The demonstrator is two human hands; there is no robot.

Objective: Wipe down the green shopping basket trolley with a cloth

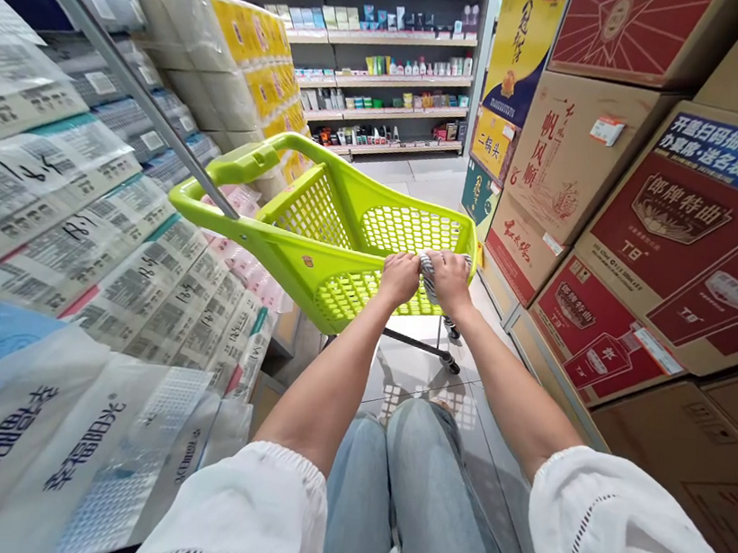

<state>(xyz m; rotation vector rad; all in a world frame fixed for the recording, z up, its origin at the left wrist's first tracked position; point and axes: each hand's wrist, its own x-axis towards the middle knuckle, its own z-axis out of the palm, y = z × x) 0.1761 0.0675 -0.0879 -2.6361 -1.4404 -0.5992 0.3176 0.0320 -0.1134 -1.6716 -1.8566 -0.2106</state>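
A lime-green plastic shopping cart (290, 253) stands across the aisle in front of me, its handle end to the left. My left hand (400, 279) is closed on the near side rim of the cart. Beside it, my right hand (448, 280) is closed on a grey-and-white striped cloth (429, 275), which lies against the rim near the cart's right end. The two hands are close together, with part of the cloth between them. The cart's basket has lattice walls, and a dark wheel (449, 362) shows below.
Stacked tissue packs (137, 282) line the left side, with a metal pole (124, 72) in front. Red and brown cartons (675, 226) are piled on the right. Shelves of small bottles and boxes (401, 33) stand behind the cart, across a tiled floor (417, 169).
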